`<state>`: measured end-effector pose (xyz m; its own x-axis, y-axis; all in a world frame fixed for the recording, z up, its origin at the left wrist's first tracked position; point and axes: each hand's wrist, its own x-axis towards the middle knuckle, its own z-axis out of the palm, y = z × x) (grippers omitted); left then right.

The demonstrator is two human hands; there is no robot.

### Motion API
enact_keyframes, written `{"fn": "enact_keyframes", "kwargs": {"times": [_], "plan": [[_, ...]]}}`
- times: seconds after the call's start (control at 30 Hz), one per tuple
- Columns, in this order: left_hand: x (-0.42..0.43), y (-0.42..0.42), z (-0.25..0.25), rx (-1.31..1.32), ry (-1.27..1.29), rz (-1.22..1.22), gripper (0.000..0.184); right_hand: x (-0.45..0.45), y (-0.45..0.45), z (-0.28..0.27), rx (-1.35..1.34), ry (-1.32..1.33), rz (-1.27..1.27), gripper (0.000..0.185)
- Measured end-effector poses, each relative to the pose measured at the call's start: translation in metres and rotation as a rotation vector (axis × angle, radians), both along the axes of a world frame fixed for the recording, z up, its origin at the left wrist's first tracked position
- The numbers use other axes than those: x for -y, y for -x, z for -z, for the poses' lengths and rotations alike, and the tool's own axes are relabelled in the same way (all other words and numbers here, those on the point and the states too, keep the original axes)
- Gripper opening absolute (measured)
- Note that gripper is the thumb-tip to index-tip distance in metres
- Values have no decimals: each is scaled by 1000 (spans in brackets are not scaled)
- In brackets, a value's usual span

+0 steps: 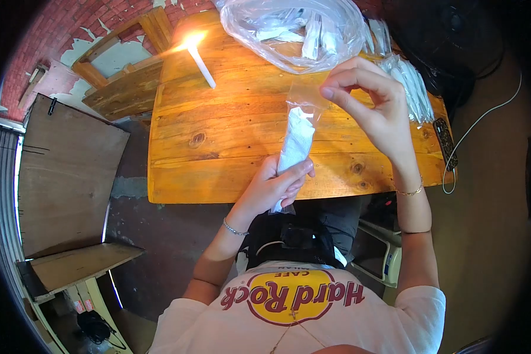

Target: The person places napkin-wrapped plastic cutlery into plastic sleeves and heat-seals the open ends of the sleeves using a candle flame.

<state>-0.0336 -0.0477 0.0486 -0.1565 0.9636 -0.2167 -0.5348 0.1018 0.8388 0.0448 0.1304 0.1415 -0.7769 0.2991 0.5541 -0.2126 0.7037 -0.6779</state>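
At six o'clock, over the near edge of the wooden counter (pixel 230 135), I can see the person's left hand (pixel 282 182) gripping a clear packet (pixel 297 138) with something white inside, while the right hand (pixel 379 100) pinches its see-through upper end. A lit candle (pixel 202 68) leans slightly at ten o'clock. A big plastic bag (pixel 274 56) with white contents (pixel 320 40) sits at twelve, similar packets (pixel 408 88) lie bunched between two and three, and a dark patterned object (pixel 445 143) lies at three.
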Motion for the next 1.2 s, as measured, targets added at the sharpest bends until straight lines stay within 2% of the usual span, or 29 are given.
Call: {"fn": "enact_keyframes", "kwargs": {"times": [0.1, 0.2, 0.3, 0.4, 0.5, 0.6, 0.63, 0.77, 1.0, 1.1, 1.2], "plan": [[-1, 1, -1, 5, -5, -5, 25, 11, -6, -4, -44, -107, -17, 8], [0, 2, -2, 26, -1, -3, 26, 17, -12, -1, -64, -337, -85, 8], [1, 2, 3, 25, -45, -23, 26, 22, -17, -3, -76, -404, -207, 11], [0, 2, 6, -45, -32, -23, 25, 20, -23, -1, -95, -230, -64, 12], [-3, -1, 7, -104, -77, -69, 25, 13, -23, 27, 15, 475, 106, 18], [-5, 0, 9, -167, -35, -46, 25, 20, -22, 35, 198, 885, 6, 26], [-6, 0, 10, -185, -36, -40, 25, 25, -22, 35, 228, 938, -42, 30], [-7, 0, 11, -219, -19, -22, 24, 28, -20, 42, 242, 1056, -187, 24], [-8, -1, 14, -54, -30, -19, 24, 32, -9, 52, 169, 791, -81, 20], [-8, -4, 9, -114, -53, -6, 24, 29, -9, 57, 190, 708, -16, 19], [-11, -5, 12, -162, -130, -91, 22, 30, -9, 60, 168, 709, 13, 18]]}}
